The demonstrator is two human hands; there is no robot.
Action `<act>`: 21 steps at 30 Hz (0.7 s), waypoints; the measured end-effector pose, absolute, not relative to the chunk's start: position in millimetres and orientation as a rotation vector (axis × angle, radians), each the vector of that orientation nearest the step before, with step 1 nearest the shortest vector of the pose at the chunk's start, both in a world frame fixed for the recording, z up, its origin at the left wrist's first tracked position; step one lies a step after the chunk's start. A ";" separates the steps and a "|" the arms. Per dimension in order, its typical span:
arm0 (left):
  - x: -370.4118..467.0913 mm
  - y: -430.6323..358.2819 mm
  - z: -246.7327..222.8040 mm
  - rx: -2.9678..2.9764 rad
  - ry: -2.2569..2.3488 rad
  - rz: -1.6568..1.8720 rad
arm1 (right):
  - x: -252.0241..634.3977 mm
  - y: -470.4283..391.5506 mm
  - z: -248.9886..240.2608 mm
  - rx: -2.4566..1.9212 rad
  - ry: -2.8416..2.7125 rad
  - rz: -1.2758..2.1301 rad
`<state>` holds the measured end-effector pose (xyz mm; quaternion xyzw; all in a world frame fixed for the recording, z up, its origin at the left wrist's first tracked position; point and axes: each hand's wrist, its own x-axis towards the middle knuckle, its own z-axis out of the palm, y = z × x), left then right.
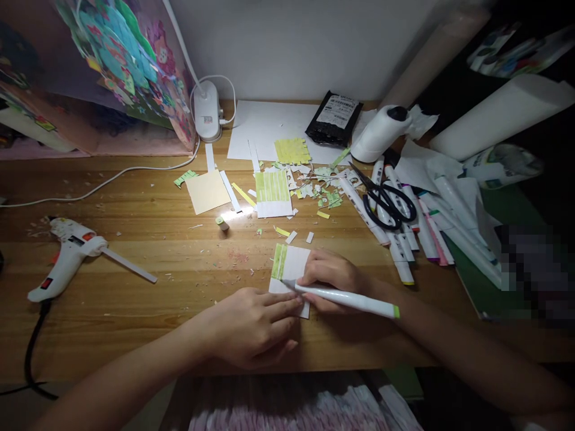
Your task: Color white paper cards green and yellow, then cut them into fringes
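My right hand (335, 278) is closed round a white marker (354, 299) with a green end, its tip down on a small piece of white paper (294, 269). Light green strokes cover the paper's left upper part. Across the lower part of that paper lies my left hand (258, 323), fingers stretched out and pressing it to the table. A marker cap (221, 224) stands on the wood beyond. Farther back are a green-striped paper piece (273, 194), a fringed yellow-green piece (292, 151) and a cream paper square (208, 192).
At left lies a hot glue gun (72, 248) with its cord. Black-handled scissors (389, 203) rest on several markers (401, 257) at right. Paper scraps (330, 185), a black package (335, 118), a white roll (380, 134) and a power strip (207, 114) are at the back.
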<state>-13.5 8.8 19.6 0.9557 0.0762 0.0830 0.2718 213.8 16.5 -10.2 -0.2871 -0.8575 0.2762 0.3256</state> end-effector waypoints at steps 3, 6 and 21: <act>-13.3 9.3 20.1 2.582 0.214 0.216 | 214.0 16.6 -9.3 -0.805 -2.229 0.695; -13.6 9.1 20.1 2.588 0.212 0.207 | 214.0 17.2 -8.3 -0.778 -2.244 0.707; -13.9 10.6 20.0 2.560 0.217 0.179 | 213.8 17.9 -8.4 -0.799 -2.278 0.645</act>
